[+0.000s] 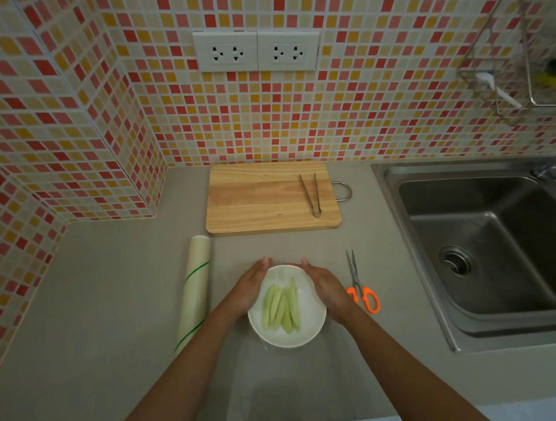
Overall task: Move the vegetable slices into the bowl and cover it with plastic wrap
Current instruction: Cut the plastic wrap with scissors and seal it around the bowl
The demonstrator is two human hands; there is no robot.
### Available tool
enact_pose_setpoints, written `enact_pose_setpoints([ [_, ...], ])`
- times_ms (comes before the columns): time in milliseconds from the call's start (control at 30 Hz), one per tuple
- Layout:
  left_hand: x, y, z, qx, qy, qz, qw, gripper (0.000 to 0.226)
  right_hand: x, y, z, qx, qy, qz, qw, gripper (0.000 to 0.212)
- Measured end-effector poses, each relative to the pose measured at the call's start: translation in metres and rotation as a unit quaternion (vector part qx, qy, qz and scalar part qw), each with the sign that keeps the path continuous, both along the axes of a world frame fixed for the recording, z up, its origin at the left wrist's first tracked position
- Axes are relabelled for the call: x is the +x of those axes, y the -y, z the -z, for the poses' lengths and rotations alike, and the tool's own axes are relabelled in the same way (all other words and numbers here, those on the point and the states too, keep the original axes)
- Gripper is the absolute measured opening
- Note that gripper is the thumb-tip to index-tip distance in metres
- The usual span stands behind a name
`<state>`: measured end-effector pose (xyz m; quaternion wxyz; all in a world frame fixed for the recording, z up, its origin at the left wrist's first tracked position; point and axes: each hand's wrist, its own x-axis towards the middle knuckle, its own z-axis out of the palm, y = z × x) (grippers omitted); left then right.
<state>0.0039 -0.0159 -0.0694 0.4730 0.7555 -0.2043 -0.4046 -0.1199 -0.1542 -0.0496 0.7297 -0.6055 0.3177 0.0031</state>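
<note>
Head view checked. Found the slices?

Found, yes. Lay together in the bowl, long axis running from near side to far side, tipped a little rightward at the far end. Left none on the board; only tongs there.

And the bowl?

Stood on the desk near the front edge, directly between both arms. Sat no closer to one side than the other.

Left grip?

Spread, fingers straight, laid along the far-left rim. Pinched nothing.

Right grip?

Same on the far-right rim: flat, fingers together and extended, touching the rim or what covered it. Curled round nothing.

Any wrap on already?

Hard to tell. Seemed to show a faint pale sheet over the bowl and running toward the front edge, with a small glint by the near-left rim. Judged the covering begun and the pressing-down not yet finished.

Next move, then?

Probably needed both palms sliding down the bowl's wall, outward and toward the near side, since only the far rim was touched.

Room for that?

Enough. Kept the roll well to the left, lying near-to-far. Put the scissors just beside the right wrist, the tightest spot. Left the sink well apart on the right.

Risk?

Possibly nudging the scissors, or dragging the bowl toward the front edge.
</note>
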Motion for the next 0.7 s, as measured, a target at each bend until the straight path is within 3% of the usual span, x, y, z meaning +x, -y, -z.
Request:
enact_pose_setpoints([
  [133,0.000,0.001,0.002,-0.007,0.059,-0.033,0.998,0.050,-0.001,-0.005,0.006,0.004,0.012,0.038,0.999,0.041],
  [300,0.007,0.000,-0.014,-0.091,0.169,-0.203,0.960,0.029,-0.005,-0.022,0.010,0.027,0.050,0.161,0.985,0.033],
  [433,-0.012,-0.005,-0.030,-0.161,0.091,-0.438,0.880,0.038,-0.011,-0.034,0.017,0.060,0.062,0.248,0.965,0.032],
  [533,-0.063,-0.018,-0.021,-0.192,0.034,-0.525,0.828,0.043,-0.015,-0.033,0.023,0.082,0.072,0.305,0.946,0.036],
  [633,-0.112,-0.020,-0.008,-0.190,-0.018,-0.510,0.839,0.047,-0.013,-0.024,0.020,0.107,0.079,0.330,0.935,0.034],
  [700,-0.122,-0.012,-0.006,-0.184,-0.024,-0.484,0.855,0.046,-0.010,-0.023,0.020,0.094,0.063,0.290,0.950,0.035],
])
